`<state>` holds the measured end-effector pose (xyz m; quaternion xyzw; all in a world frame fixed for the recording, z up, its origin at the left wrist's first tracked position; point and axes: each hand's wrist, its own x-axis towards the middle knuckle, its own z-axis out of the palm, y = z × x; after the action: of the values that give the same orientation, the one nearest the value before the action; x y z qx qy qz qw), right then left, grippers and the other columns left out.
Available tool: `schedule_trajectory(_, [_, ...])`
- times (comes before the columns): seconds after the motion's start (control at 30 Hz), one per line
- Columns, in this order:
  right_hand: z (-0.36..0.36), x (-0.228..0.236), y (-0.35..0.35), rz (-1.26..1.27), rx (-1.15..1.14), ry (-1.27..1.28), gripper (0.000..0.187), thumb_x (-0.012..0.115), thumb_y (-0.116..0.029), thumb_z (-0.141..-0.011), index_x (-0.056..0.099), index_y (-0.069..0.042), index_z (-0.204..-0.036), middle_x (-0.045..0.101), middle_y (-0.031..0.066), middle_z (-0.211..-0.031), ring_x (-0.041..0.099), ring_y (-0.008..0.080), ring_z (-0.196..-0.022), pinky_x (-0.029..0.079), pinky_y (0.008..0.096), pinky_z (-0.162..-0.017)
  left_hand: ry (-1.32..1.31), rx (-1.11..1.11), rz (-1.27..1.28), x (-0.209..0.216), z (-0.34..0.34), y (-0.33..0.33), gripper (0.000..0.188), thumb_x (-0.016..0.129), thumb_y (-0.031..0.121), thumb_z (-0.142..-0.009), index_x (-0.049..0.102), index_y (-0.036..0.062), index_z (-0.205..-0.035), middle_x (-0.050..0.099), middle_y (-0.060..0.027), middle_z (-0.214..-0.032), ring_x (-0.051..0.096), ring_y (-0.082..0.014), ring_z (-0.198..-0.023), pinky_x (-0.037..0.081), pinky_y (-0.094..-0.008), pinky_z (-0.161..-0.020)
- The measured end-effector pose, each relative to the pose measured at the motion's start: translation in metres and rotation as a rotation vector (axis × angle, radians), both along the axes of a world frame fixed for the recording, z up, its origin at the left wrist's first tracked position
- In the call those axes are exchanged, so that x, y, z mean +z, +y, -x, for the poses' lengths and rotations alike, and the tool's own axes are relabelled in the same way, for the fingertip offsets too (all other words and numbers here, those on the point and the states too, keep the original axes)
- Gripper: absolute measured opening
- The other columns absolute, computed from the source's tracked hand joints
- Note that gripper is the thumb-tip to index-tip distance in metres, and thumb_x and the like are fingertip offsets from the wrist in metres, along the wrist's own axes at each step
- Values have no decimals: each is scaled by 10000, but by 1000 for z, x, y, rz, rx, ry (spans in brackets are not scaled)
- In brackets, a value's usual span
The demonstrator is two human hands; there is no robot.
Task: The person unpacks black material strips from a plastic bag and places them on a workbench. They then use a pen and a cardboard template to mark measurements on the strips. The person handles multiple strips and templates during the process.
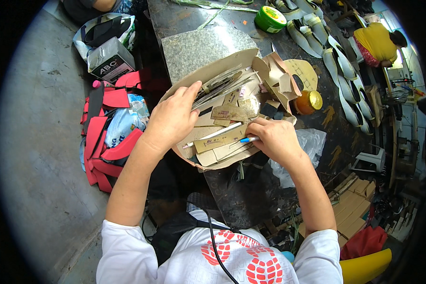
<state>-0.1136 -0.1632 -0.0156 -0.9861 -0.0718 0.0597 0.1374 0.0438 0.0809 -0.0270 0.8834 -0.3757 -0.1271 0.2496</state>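
Crowding the dark, scuffed tabletop point(236, 203), several items are surrounding an open, round-ended tan cardboard box point(222, 66). A grey speckled slab point(189, 47) is lying just beyond it, partly hidden by the far wall. Torn brown cardboard flaps point(280, 78) are standing up at the right end, hemming in that side. An orange jar with a yellow lid point(307, 102) is standing just beside these flaps; a crumpled clear plastic bag point(319, 142) is lying near the right wrist. Farther off, a round green tub point(270, 21) and rows of pale shoe-shaped pieces point(338, 59) are occupying the table. Red padded pieces point(116, 99) are lying left of the table. A co-worker in a yellow top point(376, 43) is facing away.

Writing: a squarish metal tin point(112, 65) is showing bold pale lettering on black; the tub lid is carrying a printed label; tan card strips point(217, 142) inside the box are bearing small handwriting, illegible here.

Hands: the box is sitting between both. The left hand point(175, 116) is resting at the left wall, fingers loosely extended over the contents. The right hand point(277, 139) is curling over the near right side, fingers bent beside a blue-ended pen point(249, 139); cannot tell whether it is gripping the pen.
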Motion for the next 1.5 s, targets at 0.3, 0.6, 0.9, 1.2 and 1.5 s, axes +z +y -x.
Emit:
schedule_trajectory(0.3, [-1, 7, 7, -30, -135, -120, 153, 787, -169, -797, 720, -149, -933, 683, 6, -884, 721, 239, -818, 572, 384, -679, 29, -74, 82, 2, 18, 9, 509, 751, 236, -905, 598, 21, -1341, 651, -184, -1232, 648, -356, -1145, 524, -436, -985])
schedule_trajectory(0.6, [-37, -2, 20, -35, -346, -184, 515, 830, -174, -783, 683, -155, -1276, 662, 49, -1345, 739, 291, -940, 584, 408, -797, 45, 191, 255, -1, 18, 10, 388, 612, -18, -910, 584, -13, -1297, 654, -224, -1151, 672, -399, -1029, 549, -468, -926])
schedule_trajectory(0.9, [-52, -17, 19, -97, -510, -40, 640, 847, -229, -799, 611, -130, -1386, 643, 104, -1183, 706, 341, -1008, 572, 448, -825, -206, 44, -22, -7, 33, 5, 537, 777, 50, -799, 609, 43, -1310, 622, -125, -1086, 622, -338, -1078, 536, -445, -899])
schedule_trajectory(1.2, [-12, 4, 9, -461, -469, -125, 248, 817, -42, -826, 650, -31, -1010, 664, 97, -811, 611, 160, -713, 508, 302, -692, -278, 17, 179, 1, 25, 9, 400, 724, 59, -838, 660, 73, -1232, 641, -129, -1130, 641, -328, -1064, 541, -440, -894])
schedule_trajectory(1.5, [38, 5, 10, -430, -326, -215, 319, 758, -3, -797, 711, -87, -1102, 747, 124, -916, 735, 317, -812, 559, 383, -691, 602, 26, 280, 16, 16, 12, 182, 678, 99, -972, 750, -16, -1094, 752, -92, -959, 673, -113, -891, 529, -284, -811])
